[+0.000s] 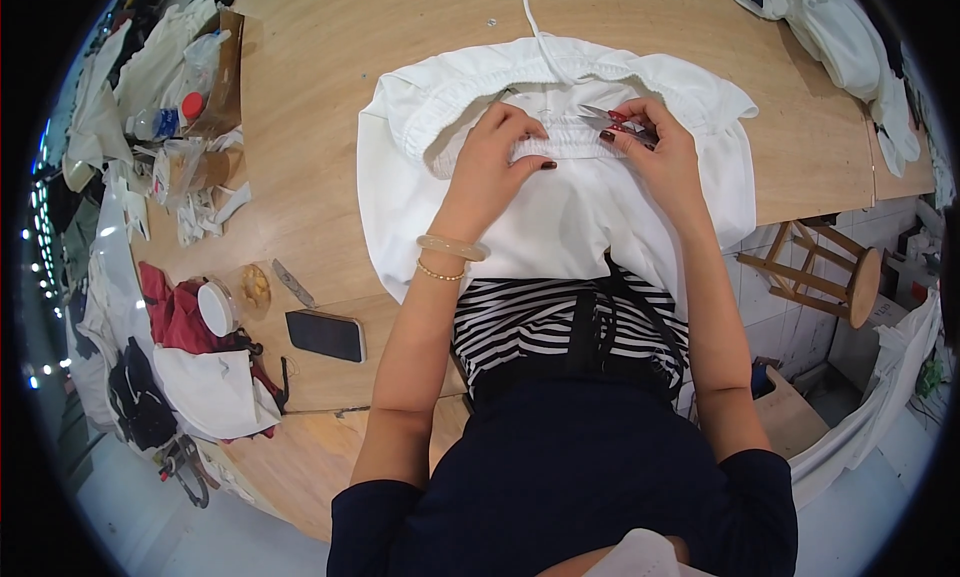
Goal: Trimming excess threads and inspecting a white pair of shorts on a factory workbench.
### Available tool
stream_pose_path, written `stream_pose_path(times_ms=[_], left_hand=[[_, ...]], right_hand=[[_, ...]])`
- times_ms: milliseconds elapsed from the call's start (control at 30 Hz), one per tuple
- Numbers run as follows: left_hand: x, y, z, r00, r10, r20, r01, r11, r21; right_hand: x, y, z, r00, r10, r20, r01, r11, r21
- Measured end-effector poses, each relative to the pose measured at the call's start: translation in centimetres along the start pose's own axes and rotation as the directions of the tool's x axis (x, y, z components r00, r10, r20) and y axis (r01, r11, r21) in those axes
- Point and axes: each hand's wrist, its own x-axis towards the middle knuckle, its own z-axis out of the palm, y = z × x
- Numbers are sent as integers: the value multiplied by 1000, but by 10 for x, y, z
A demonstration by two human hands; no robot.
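White garment (pixel 590 217) with a gathered elastic waistband lies flat on the wooden desk (pixel 320 107), centre of the scene, its near edge draping off the desk toward the person's lap. A white drawstring (pixel 537 32) with a dark tip runs from the waistband toward the far edge. Left hand (pixel 500 152): fingers curled down, pressing and pinching the waistband fabric; two bracelets on the wrist. Right hand (pixel 655 147): closed around small thread snips (pixel 612 120) with a red grip, blades pointing left, tips resting at the waistband just beside the left fingertips. Hands are near each other, both on the waistband. Left of the garment on the desk: a dark phone (pixel 326 334) lying flat at the near edge, a small metal blade-like tool (pixel 293 283) just beyond it, a round container with a white lid (pixel 217 308), and a red cloth (pixel 180 317) touching that container. Far left: a cardboard box (pixel 222 72) with plastic bottles and white scraps. Far right corner: a pile of white fabric (pixel 835 37). A wooden stool (pixel 835 272) stands on the floor to the right, below the desk edge.
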Motion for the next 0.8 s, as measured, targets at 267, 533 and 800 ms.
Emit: stream_pose_path(times_ms=[267,533,800], left_hand=[[5,1,8,997,39,-59,-31,991,130],[7,2,5,998,24,-56,-14,987,162],[7,3,6,998,17,-62,-7,988,155]], right_hand=[[-9,-19,-1,992,-99,79,107,989,-106],[-11,-29,10,976,-196,95,215,930,-297],[-11,-35,12,979,-178,98,202,916,-348]])
